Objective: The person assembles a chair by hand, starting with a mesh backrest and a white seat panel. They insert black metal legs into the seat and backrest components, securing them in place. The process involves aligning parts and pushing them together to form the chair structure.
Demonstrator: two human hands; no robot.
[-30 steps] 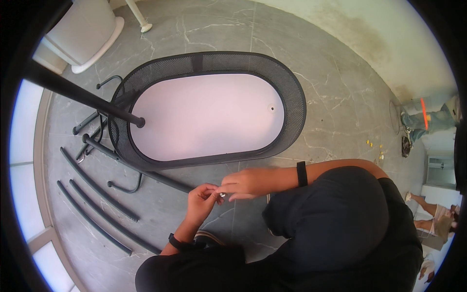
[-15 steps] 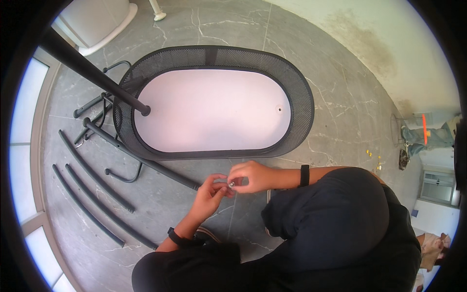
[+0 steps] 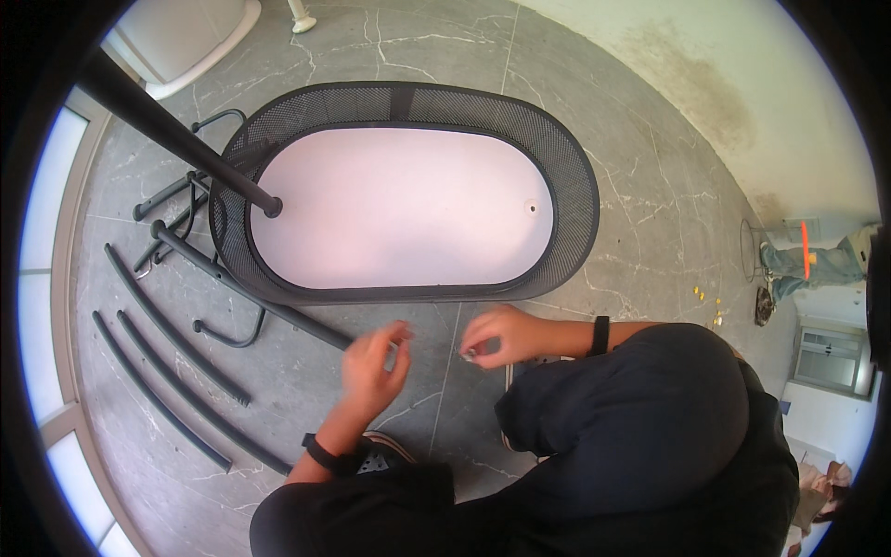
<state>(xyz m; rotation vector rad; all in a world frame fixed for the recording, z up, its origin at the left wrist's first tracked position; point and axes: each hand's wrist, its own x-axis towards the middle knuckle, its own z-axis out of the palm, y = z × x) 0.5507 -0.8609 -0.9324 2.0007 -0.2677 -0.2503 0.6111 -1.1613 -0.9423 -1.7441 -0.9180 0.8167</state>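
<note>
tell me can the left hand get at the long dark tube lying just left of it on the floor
Probably yes: the left hand hovers beside the near end of the dark tube, with only bare floor between.

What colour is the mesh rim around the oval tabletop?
The mesh rim is dark grey to black, around a pale pinkish-white oval tabletop; seen in the head view.

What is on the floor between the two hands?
In the head view, only bare grey tile floor with a grout line lies between the left hand and the right hand, which pinches a small metal part.
</note>
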